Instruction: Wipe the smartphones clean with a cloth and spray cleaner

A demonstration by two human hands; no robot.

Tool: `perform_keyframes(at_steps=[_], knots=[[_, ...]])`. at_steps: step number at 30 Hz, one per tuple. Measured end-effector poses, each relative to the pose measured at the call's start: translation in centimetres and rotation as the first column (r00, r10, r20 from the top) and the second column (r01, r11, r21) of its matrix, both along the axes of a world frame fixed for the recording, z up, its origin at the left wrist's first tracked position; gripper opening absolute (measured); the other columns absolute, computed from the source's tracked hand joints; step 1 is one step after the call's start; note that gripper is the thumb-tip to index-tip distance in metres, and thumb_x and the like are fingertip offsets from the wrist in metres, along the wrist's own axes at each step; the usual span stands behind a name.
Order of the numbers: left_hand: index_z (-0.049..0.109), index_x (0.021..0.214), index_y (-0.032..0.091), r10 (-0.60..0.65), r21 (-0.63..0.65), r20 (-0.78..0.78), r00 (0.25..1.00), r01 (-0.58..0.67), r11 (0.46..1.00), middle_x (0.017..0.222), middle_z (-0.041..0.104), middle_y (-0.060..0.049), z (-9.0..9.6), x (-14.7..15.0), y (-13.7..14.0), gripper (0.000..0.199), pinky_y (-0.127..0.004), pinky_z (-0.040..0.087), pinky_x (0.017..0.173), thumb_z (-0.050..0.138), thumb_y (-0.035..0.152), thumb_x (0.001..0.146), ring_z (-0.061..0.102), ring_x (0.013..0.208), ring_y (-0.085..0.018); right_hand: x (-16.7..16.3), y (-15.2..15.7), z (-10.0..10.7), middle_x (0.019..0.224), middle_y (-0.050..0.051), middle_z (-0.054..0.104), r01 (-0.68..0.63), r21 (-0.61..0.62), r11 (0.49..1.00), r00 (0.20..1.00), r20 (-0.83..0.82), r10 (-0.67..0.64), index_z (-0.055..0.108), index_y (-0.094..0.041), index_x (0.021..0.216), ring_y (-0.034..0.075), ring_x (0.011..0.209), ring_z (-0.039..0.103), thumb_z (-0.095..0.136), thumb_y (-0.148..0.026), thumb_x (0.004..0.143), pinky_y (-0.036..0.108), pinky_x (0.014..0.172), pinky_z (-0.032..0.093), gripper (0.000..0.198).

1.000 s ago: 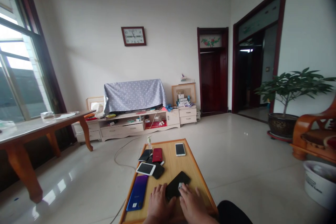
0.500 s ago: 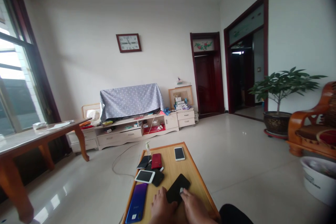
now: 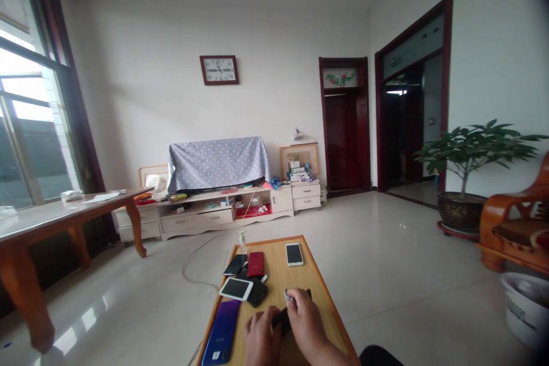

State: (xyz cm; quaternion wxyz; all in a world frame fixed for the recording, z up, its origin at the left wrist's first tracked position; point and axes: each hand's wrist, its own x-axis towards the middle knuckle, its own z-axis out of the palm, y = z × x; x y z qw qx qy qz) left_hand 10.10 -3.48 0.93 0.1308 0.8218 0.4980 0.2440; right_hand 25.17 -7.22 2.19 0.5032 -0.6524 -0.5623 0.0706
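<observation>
A black phone (image 3: 280,320) lies on the small wooden table, mostly covered by my hands. My left hand (image 3: 259,336), fingers bent, grips the phone at its left side. Over its upper part is my right hand (image 3: 305,320), closed around a small crumpled white wipe (image 3: 289,295) that pokes out past the fingertips. To the left of my left hand lies a blue-purple phone (image 3: 221,331). Beyond it are a white phone (image 3: 235,289), a red phone (image 3: 256,264) and some dark phones (image 3: 235,265), partly overlapping.
Another white phone (image 3: 294,254) lies near the far edge of the wooden table (image 3: 278,249). A clear pump bottle (image 3: 242,243) stands at its far left corner. On the right are a white bucket (image 3: 525,311) and a potted plant (image 3: 461,211); a larger table (image 3: 107,203) stands left.
My right hand has moved with the wipe up and left across the black phone, covering more of it. My left hand still holds the phone's left side. The view has shifted slightly.
</observation>
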Motion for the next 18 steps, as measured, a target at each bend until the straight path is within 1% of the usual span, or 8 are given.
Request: perform_keyframes(at_steps=[1, 3, 6, 9, 12, 15, 18], knots=[[0.064, 0.108, 0.031, -0.022, 0.038, 0.023, 1.000, 0.021, 0.999, 0.109, 0.071, 0.000, -0.2, -0.1, -0.3, 0.026, -0.036, 0.037, 0.103, 0.048, 0.027, 0.088, 0.062, 0.108, -0.020, -0.4, 0.1, 0.3, 0.106, 0.007, 0.071, -0.010, -0.006, 1.000, 1.000, 0.013, 0.010, 0.067, -0.025, 0.103, 0.020, 0.102, 0.065, 0.043, -0.021, 0.093, 0.028, 0.091, 0.048, 0.027], [0.066, 0.103, 0.030, -0.054, 0.063, 0.068, 0.996, 0.050, 0.997, 0.104, 0.072, -0.001, -0.6, -0.3, -0.6, 0.024, -0.038, 0.039, 0.100, 0.044, 0.032, 0.092, 0.063, 0.103, -0.021, -0.9, 0.1, 0.6, 0.104, 0.007, 0.070, -0.031, -0.024, 0.999, 0.999, 0.034, 0.031, 0.069, -0.024, 0.101, 0.019, 0.100, 0.066, 0.045, -0.020, 0.092, 0.027, 0.090, 0.048, 0.026], [0.067, 0.106, 0.029, -0.088, 0.040, 0.138, 0.987, 0.083, 0.996, 0.105, 0.072, -0.004, -1.4, -0.5, -0.5, 0.028, -0.037, 0.044, 0.093, 0.044, 0.039, 0.094, 0.064, 0.101, -0.023, -1.3, -0.2, 0.1, 0.101, 0.007, 0.069, -0.044, -0.036, 0.998, 0.998, 0.051, 0.046, 0.069, -0.023, 0.099, 0.018, 0.095, 0.066, 0.045, -0.018, 0.093, 0.026, 0.087, 0.049, 0.026], [0.069, 0.105, 0.029, -0.125, 0.032, 0.218, 0.968, 0.121, 0.992, 0.103, 0.073, -0.006, -2.1, -0.6, 0.0, 0.033, -0.036, 0.048, 0.086, 0.042, 0.046, 0.095, 0.065, 0.096, -0.024, -1.5, -0.7, -0.4, 0.100, 0.007, 0.069, -0.050, -0.023, 0.998, 0.996, 0.075, 0.052, 0.069, -0.023, 0.099, 0.018, 0.095, 0.066, 0.044, -0.018, 0.094, 0.027, 0.087, 0.049, 0.026], [0.069, 0.105, 0.029, -0.137, 0.029, 0.284, 0.949, 0.135, 0.990, 0.102, 0.073, -0.006, -2.3, -0.6, 0.2, 0.038, -0.036, 0.049, 0.087, 0.040, 0.050, 0.097, 0.065, 0.096, -0.024, -1.9, -1.1, -0.5, 0.103, 0.007, 0.068, -0.075, -0.012, 0.997, 0.996, 0.056, 0.076, 0.070, -0.023, 0.101, 0.018, 0.096, 0.066, 0.043, -0.018, 0.094, 0.026, 0.088, 0.049, 0.028], [0.068, 0.108, 0.028, -0.129, -0.006, 0.303, 0.944, 0.137, 0.991, 0.105, 0.073, -0.006, -2.3, -0.5, 0.1, 0.040, -0.035, 0.049, 0.088, 0.036, 0.050, 0.098, 0.065, 0.099, -0.024, -2.4, -1.3, -0.1, 0.103, 0.007, 0.067, -0.089, -0.023, 0.996, 0.996, 0.022, 0.089, 0.070, -0.023, 0.100, 0.018, 0.095, 0.066, 0.043, -0.019, 0.094, 0.026, 0.087, 0.050, 0.028], [0.066, 0.110, 0.027, -0.112, -0.032, 0.253, 0.961, 0.124, 0.992, 0.105, 0.073, -0.008, -2.5, -0.6, -0.1, 0.042, -0.036, 0.048, 0.087, 0.031, 0.046, 0.098, 0.065, 0.099, -0.024, -2.8, -1.2, 0.1, 0.102, 0.007, 0.067, -0.085, -0.042, 0.996, 0.996, 0.019, 0.086, 0.071, -0.023, 0.097, 0.019, 0.095, 0.066, 0.046, -0.020, 0.092, 0.027, 0.087, 0.050, 0.026]])
